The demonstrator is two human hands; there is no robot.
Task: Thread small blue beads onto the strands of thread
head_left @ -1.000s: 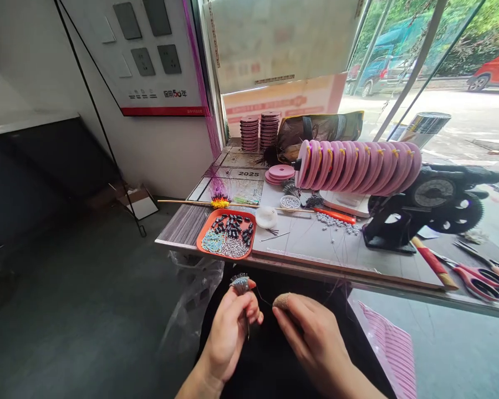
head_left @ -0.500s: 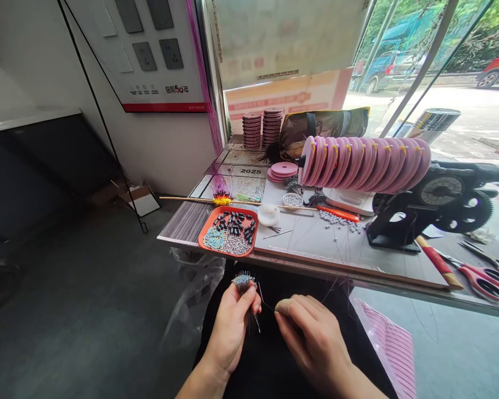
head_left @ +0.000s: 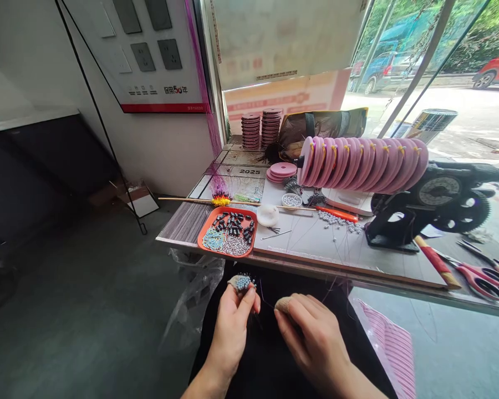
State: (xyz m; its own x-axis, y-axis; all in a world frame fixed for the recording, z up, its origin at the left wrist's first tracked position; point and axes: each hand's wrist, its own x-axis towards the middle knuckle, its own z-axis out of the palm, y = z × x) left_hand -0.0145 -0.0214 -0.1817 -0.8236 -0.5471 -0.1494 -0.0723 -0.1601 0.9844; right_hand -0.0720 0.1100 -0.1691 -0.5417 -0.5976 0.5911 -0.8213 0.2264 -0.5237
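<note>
Above my dark-trousered lap, my left hand (head_left: 233,320) pinches a small bundle of pale blue beads with thin wires (head_left: 244,282). A light wrap covers that hand's index fingertip. To its right, my right hand (head_left: 311,332) is closed, its thumb pressed to an index finger that wears a beige fingertip wrap (head_left: 283,304). A fine dark line runs from this pinch toward the bundle. On the table edge above the left hand sits an orange tray (head_left: 202,242) with black, pale blue and silvery small parts.
A black metal device (head_left: 393,235) bears a row of pink discs (head_left: 361,163). Silver beads (head_left: 336,219), an orange-handled tool (head_left: 336,214), a white round container (head_left: 268,215) and a thin stick (head_left: 183,199) lie on the table (head_left: 299,244). Pink-handled scissors (head_left: 478,280) are at right.
The bead bundle in my left hand has turned slightly, showing more of its blue beads. The pale pin end below that hand no longer shows. My right hand has hardly moved.
</note>
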